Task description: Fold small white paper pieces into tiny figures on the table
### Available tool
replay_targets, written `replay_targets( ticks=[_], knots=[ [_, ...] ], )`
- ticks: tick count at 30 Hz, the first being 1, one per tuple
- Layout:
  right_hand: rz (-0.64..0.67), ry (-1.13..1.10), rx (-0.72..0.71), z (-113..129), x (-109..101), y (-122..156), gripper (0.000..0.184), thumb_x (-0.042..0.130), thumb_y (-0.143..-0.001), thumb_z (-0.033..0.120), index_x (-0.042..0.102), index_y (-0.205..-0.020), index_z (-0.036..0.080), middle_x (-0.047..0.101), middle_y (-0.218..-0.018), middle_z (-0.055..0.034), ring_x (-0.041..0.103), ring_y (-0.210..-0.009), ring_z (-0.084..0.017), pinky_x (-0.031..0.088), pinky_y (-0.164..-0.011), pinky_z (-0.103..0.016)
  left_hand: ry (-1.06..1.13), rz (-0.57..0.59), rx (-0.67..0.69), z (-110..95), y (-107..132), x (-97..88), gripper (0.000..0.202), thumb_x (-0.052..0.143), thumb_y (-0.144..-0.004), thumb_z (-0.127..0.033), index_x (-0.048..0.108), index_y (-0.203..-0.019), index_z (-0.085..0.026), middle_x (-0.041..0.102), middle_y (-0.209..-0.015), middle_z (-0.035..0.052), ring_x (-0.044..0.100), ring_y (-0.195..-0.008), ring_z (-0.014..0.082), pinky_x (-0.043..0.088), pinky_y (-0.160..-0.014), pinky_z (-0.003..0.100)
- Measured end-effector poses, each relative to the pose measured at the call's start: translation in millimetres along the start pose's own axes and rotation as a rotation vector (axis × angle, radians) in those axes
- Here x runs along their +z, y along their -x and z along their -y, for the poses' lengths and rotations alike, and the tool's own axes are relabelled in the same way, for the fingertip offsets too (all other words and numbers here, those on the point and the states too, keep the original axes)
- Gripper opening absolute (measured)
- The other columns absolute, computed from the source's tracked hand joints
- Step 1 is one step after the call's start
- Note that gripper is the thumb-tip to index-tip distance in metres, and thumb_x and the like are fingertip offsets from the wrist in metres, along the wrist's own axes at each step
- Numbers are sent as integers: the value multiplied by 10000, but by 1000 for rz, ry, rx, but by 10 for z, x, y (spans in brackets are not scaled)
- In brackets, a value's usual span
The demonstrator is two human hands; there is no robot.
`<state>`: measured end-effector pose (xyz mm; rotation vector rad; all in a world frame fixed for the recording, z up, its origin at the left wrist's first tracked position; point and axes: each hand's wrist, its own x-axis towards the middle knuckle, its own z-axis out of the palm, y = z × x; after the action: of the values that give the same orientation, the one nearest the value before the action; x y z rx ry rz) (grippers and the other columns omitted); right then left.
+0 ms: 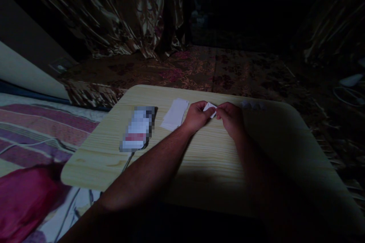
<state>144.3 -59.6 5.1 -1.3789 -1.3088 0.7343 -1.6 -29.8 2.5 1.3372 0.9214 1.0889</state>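
Observation:
My left hand is closed on a small piece of folded white paper, its thumb lying across the front. From the other side, my right hand pinches the paper's right edge between thumb and fingertips. Both hands are above the far middle of a light wooden table. Just left of my left hand lies a stack of white paper sheets. Beyond my right hand, several small pale folded pieces sit in a row in shadow, too dim to make out well.
A phone, its screen blurred out, lies on the table's left with a cable running off the near edge. A striped bedspread and a pink-red cloth are at the left. Patterned curtains hang behind.

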Motion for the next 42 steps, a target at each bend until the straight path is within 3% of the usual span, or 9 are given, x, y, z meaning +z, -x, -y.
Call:
replay_targets(
  ticks=[5,15,28,42],
  knots=[
    [-18,24,-40,-75,14,-30,141,611,-759,325,644,-733,190,617,-584,18,553,-551,-144,399,-532,-257,-92,-1,16,-13,9,3,308,710,-748,-428,596,-676,-151,570,-607,-11,425,-529,85,314,-499,233],
    [-23,46,-65,-85,23,-29,155,610,-772,339,651,-741,192,640,-626,-2,570,-590,-154,413,-557,-266,-54,7,4,29,-11,5,311,715,-741,-424,574,-690,-152,552,-588,-22,407,-499,73,298,-477,224],
    [-81,62,-13,-53,24,-45,152,611,-758,341,648,-754,193,614,-575,14,552,-543,-154,405,-540,-271,-60,-37,9,-14,-2,19,263,717,-727,-384,620,-706,-141,594,-617,-9,449,-540,84,344,-525,222],
    [-24,-2,8,-20,28,-27,159,618,-760,347,643,-742,191,598,-566,18,538,-546,-144,410,-561,-267,-13,-29,-24,25,-23,6,250,729,-709,-370,627,-725,-141,598,-609,-10,455,-511,83,321,-492,223]
  ],
)
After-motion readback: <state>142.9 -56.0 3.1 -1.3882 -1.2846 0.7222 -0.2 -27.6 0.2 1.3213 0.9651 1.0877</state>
